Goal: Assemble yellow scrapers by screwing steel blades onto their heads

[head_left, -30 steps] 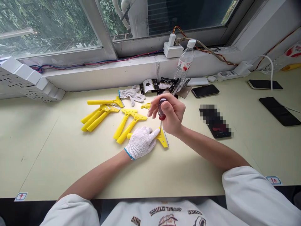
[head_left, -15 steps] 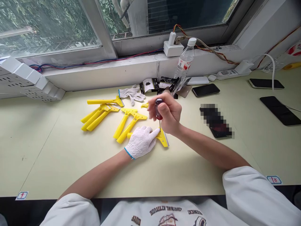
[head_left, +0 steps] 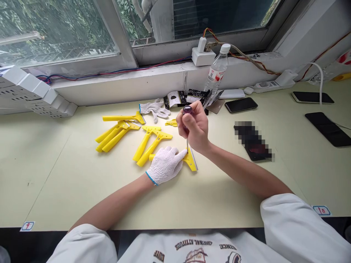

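- Left hand (head_left: 166, 165), gloved: grasping a yellow scraper (head_left: 190, 161) against the table (head_left: 216, 199).
- Right hand (head_left: 197, 128), bare: clenched around an upright screwdriver (head_left: 187, 109), its tip at the scraper's head.

A clear plastic bottle (head_left: 217, 69) is standing at one o'clock from the view's centre, near a white plug adapter (head_left: 203, 57) that is sitting on the window ledge (head_left: 123, 87). A power strip (head_left: 265, 86) is resting at two o'clock. A dark phone (head_left: 241, 105) is lying between two and three, while another black phone (head_left: 327, 128) is lying far out at three on the pale desk (head_left: 63, 179). Stepped white casings (head_left: 35, 93) are jutting in between nine and ten. Small labels (head_left: 322, 210) are marking the desk's front edge at four and eight.
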The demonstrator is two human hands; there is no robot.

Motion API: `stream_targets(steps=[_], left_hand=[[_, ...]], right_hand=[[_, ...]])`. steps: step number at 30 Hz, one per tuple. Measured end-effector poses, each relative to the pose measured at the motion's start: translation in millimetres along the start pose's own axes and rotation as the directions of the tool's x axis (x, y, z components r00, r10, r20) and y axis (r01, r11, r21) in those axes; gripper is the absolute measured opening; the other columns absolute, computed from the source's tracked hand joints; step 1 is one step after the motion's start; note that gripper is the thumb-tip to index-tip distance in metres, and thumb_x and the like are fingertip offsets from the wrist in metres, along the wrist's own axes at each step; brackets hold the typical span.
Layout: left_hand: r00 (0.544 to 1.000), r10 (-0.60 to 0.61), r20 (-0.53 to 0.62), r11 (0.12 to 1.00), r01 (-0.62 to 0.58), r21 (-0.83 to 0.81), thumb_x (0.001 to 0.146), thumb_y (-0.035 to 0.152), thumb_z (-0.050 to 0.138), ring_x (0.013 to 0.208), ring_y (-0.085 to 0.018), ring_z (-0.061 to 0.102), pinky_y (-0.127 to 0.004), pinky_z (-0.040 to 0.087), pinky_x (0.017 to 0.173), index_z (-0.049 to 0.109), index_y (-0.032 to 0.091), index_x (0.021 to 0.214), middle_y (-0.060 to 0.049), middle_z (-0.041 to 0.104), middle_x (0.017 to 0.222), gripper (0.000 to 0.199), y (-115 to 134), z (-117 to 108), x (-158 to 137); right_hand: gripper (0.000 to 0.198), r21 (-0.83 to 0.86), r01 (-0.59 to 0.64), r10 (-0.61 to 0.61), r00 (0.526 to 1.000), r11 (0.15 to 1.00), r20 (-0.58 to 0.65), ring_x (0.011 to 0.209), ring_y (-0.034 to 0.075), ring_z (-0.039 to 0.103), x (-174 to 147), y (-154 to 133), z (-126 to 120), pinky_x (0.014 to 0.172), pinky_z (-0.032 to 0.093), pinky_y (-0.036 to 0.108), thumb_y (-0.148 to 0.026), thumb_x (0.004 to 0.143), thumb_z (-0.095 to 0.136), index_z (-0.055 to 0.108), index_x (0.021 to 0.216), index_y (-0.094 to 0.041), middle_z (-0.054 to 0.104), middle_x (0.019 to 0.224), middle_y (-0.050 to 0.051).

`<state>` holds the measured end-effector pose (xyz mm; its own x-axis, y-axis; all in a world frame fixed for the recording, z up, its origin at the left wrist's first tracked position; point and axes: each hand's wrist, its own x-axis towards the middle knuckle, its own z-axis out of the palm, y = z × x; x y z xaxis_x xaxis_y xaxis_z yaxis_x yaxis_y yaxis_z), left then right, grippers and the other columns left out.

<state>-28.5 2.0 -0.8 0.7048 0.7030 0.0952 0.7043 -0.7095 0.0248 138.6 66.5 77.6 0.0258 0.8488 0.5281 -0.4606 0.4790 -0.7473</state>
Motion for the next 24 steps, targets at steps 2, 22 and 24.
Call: stream_targets(steps=[2, 22, 24], left_hand=[[1.000, 0.008, -0.003, 1.000, -0.008, 0.001, 0.113, 0.035, 0.044, 0.092, -0.029, 0.062, -0.043, 0.047, 0.075, 0.061, 0.030, 0.154, -0.011, 0.070, 0.113, 0.045, 0.3, -0.9, 0.1], [1.000, -0.001, 0.023, 1.000, 0.001, -0.005, 0.112, 0.035, 0.043, 0.094, -0.029, 0.062, -0.044, 0.050, 0.079, 0.062, 0.032, 0.153, -0.012, 0.070, 0.115, 0.046, -0.8, 0.5, -0.5], [1.000, 0.000, 0.026, 1.000, 0.001, -0.019, 0.112, 0.034, 0.044, 0.095, -0.030, 0.063, -0.044, 0.051, 0.080, 0.063, 0.032, 0.152, -0.012, 0.069, 0.114, 0.045, -1.2, 1.6, -0.8]], right_hand=[[0.043, -0.022, -0.036, 0.037, 0.999, 0.999, 0.018, 0.049, 0.009, 0.053, -0.8, -4.6, -1.1, 0.041, 0.036, 0.024, -0.064, 0.106, 0.065, 0.058, 0.091, -0.024, 0.063, 0.078, -0.002], [0.051, -0.027, -0.058, 0.057, 0.998, 0.998, -0.030, 0.043, 0.008, 0.033, -8.9, 1.2, 0.2, 0.039, 0.021, 0.026, -0.075, 0.107, 0.051, 0.058, 0.098, -0.026, 0.049, 0.069, -0.006], [0.048, -0.018, 0.006, -0.007, 0.998, 1.000, -0.061, 0.045, 0.008, 0.031, -9.3, 5.7, 0.5, 0.039, 0.021, 0.025, -0.073, 0.099, 0.067, 0.049, 0.102, -0.029, 0.049, 0.079, -0.007]])
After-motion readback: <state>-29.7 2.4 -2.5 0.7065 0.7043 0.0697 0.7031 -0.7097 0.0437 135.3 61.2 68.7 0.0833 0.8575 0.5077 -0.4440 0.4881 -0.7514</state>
